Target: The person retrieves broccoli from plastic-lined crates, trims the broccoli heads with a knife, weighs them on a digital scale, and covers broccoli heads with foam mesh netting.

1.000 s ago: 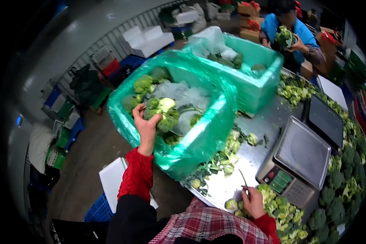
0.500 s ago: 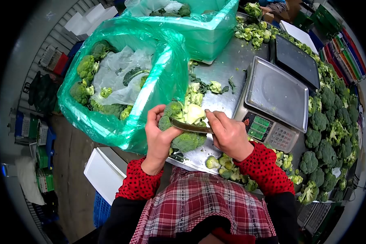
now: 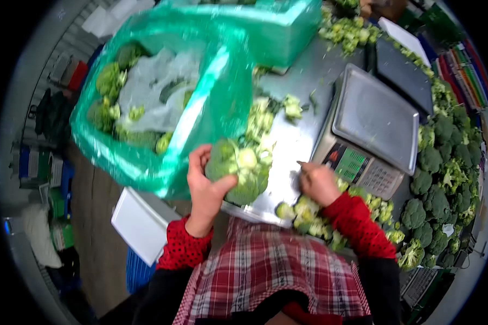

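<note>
Holding, maybe checking, broccoli [image 3: 248, 181] mid-frame in left hand [image 3: 205, 190], stalk side up. Hands apart; right hand [image 3: 318, 183] curled by scale [image 3: 374, 119], too blurry to tell its grip. Best moved gently.

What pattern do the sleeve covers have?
Red with black dots, clearest on the right sleeve cover in the head view.

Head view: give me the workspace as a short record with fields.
left hand: holding a broccoli head, cut stem up
right hand: fingers curled, dark tip protruding; object unclear
green-lined bin: broccoli around a translucent sheet
scale: pan bare, display lit, digits unreadable
trimmings: on the metal table, beside the bin
broccoli pile: right of the scale
</note>
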`<state>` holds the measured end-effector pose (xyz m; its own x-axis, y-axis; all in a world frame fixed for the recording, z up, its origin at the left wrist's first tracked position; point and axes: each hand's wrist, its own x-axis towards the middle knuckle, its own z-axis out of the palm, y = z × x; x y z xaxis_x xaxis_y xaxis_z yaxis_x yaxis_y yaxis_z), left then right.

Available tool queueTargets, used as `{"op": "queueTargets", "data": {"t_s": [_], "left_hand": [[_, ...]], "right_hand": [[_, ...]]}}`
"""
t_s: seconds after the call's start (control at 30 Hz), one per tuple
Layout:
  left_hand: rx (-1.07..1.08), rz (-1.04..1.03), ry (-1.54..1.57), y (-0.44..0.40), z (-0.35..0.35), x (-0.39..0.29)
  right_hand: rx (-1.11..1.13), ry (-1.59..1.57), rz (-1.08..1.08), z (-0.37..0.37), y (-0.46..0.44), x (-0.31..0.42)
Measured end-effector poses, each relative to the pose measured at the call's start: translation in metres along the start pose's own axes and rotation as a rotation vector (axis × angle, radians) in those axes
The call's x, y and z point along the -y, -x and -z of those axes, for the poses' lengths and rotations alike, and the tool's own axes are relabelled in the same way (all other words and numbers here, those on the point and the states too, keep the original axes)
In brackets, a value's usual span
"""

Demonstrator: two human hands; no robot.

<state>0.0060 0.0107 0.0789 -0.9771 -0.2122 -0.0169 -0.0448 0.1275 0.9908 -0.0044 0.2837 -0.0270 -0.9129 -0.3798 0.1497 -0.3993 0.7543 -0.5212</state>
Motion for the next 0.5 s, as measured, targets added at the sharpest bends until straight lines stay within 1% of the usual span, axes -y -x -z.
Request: {"op": "queueTargets", "data": {"t_s": [0.03, 0.07, 0.1, 0.13, 0.17, 0.2, 0.23, 0.3, 0.37, 0.4, 0.43, 0.47, 0.5], "left_hand": [[0.003, -0.074, -0.085, -0.002, -0.002, 0.013], [0.031, -0.111, -0.088, -0.002, -0.005, 0.018], [0.043, -0.148, -0.113, -0.001, -0.008, 0.030], [0.049, -0.182, -0.161, 0.003, -0.013, 0.028], [0.074, -0.148, -0.165, 0.006, -0.019, 0.027], [0.107, -0.155, -0.169, 0.010, -0.026, 0.014], [0.130, -0.178, -0.225, 0.011, -0.029, 0.017], [0.217, -0.262, -0.344, 0.015, -0.035, 0.012], [0.278, -0.413, -0.497, 0.018, -0.037, 0.016], [0.291, -0.401, -0.495, 0.019, -0.037, 0.018], [0.304, -0.387, -0.490, 0.019, -0.038, 0.020], [0.299, -0.400, -0.485, 0.018, -0.039, 0.022], [0.297, -0.345, -0.458, 0.018, -0.039, 0.024]], "right_hand": [[-0.116, -0.049, 0.047, -0.001, -0.004, 0.009], [-0.143, -0.100, 0.005, -0.001, -0.010, 0.017], [-0.134, -0.276, -0.101, 0.009, -0.016, 0.033], [-0.197, -0.418, -0.122, 0.019, -0.026, 0.049], [-0.217, -0.531, -0.121, 0.020, -0.031, 0.056], [-0.196, -0.591, -0.112, 0.021, -0.034, 0.061], [-0.251, -0.630, -0.065, 0.018, -0.035, 0.065], [-0.237, -0.631, -0.037, 0.021, -0.038, 0.073], [-0.187, -0.590, -0.067, 0.020, -0.039, 0.071], [-0.154, -0.643, -0.106, 0.020, -0.038, 0.067], [-0.161, -0.636, -0.100, 0.021, -0.037, 0.067], [-0.096, -0.814, -0.215, 0.023, -0.037, 0.068], [-0.024, -0.994, -0.335, 0.024, -0.035, 0.068]]}}
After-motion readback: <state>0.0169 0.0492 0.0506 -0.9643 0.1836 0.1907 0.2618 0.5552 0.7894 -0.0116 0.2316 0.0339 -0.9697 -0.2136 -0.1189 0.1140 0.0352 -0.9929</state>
